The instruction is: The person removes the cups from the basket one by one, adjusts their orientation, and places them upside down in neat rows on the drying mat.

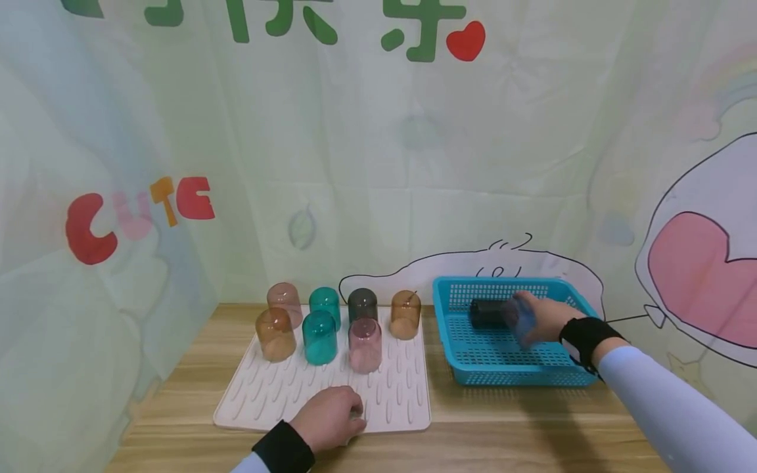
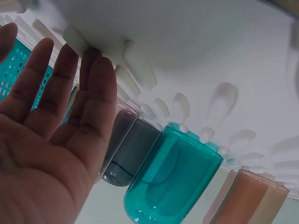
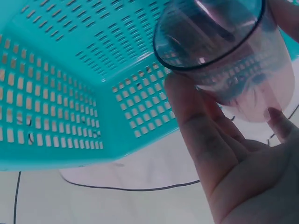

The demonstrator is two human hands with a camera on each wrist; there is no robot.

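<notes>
My right hand (image 1: 543, 318) grips a see-through tumbler (image 1: 520, 320) with a faint bluish tint, inside the outline of the blue plastic basket (image 1: 499, 379). In the right wrist view, fingers and thumb curl round that tumbler (image 3: 275, 79), its dark rim toward the basket. A dark tumbler (image 1: 487, 314) lies on its side in the basket, partly behind the held one. With fingers loosely bent and nothing in them, my left hand (image 1: 331, 417) is at the front edge of the white ridged mat (image 1: 260, 401). The left wrist view has its fingers near the mat's ridges.
Several tumblers stand upside down on the mat's back half, among them a teal one (image 1: 319, 338), a pink one (image 1: 365, 346), an amber one (image 1: 275, 335) and a grey one (image 1: 363, 304). A printed curtain (image 1: 378, 151) hangs behind the wooden table (image 1: 183, 407).
</notes>
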